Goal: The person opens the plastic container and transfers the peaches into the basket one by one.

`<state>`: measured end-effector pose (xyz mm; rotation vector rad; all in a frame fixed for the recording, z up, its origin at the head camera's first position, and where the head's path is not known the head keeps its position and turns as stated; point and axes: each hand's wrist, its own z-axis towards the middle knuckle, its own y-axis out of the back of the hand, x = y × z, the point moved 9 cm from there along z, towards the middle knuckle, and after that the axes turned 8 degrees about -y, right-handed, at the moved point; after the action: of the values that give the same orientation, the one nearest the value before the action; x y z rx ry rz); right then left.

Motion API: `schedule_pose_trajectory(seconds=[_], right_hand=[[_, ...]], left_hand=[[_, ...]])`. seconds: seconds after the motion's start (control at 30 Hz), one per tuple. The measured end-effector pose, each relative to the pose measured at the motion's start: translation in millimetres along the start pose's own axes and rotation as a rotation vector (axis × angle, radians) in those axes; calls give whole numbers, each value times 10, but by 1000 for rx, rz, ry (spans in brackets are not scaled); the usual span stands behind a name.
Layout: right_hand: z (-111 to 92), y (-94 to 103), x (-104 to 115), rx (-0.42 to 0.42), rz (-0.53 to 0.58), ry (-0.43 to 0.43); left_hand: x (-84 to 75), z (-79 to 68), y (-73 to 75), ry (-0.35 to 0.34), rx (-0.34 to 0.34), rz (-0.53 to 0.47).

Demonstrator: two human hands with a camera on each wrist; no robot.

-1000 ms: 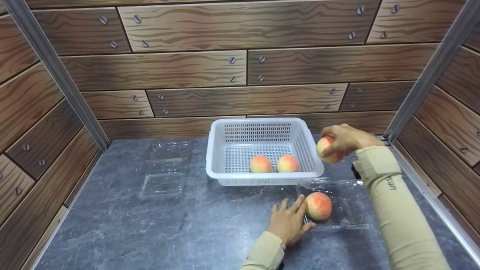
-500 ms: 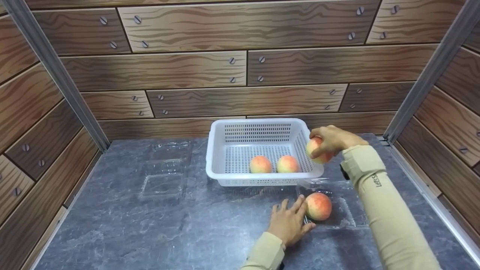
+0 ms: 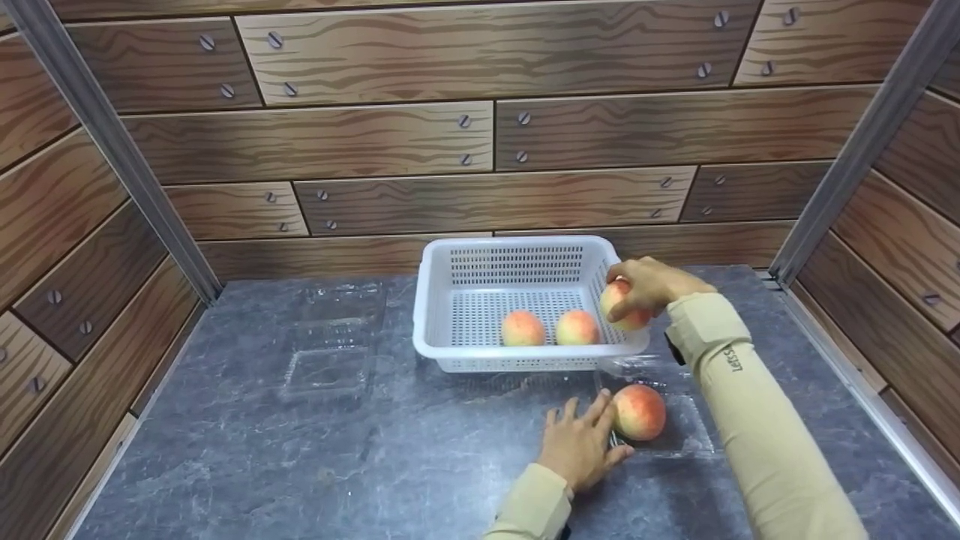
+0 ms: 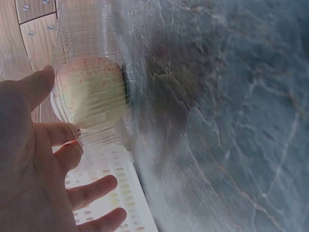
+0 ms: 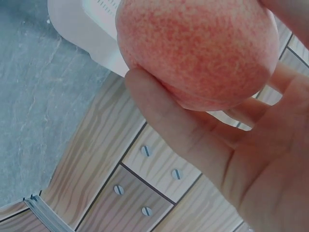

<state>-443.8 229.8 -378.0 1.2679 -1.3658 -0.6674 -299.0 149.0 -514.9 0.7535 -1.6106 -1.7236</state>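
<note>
My right hand [image 3: 651,285] grips a red-and-yellow peach [image 3: 624,306] from above, over the right rim of the white plastic basket [image 3: 495,351]. In the right wrist view, thumb and fingers wrap around this peach [image 5: 203,53]. Two more peaches, a left one [image 3: 523,328] and a right one [image 3: 577,328], sit at the basket's near side. My left hand [image 3: 577,450], fingers spread, touches the left edge of a clear plastic clamshell box [image 3: 694,427]. Inside that box lies one peach [image 3: 638,412]. The left wrist view shows it through the ribbed clear wall [image 4: 87,29].
More clear plastic boxes [image 3: 330,367] lie on the left part of the dark marbled tabletop [image 3: 247,450]. Wood-patterned panels [image 3: 390,142] close off the back and both sides, with metal posts [image 3: 135,172] at the corners.
My right hand has moved left with its peach, from beside the basket to over its right rim. The left hand and the boxed peach have stayed in place.
</note>
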Motion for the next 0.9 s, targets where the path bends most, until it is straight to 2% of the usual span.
schedule_pose_trajectory(seconds=[0.57, 0.9], right_hand=[[117, -236, 2, 45, 26, -52], [205, -413, 46, 64, -20, -23]], left_hand=[[2, -11, 46, 6, -13, -5], [14, 0, -10, 5, 1, 15]])
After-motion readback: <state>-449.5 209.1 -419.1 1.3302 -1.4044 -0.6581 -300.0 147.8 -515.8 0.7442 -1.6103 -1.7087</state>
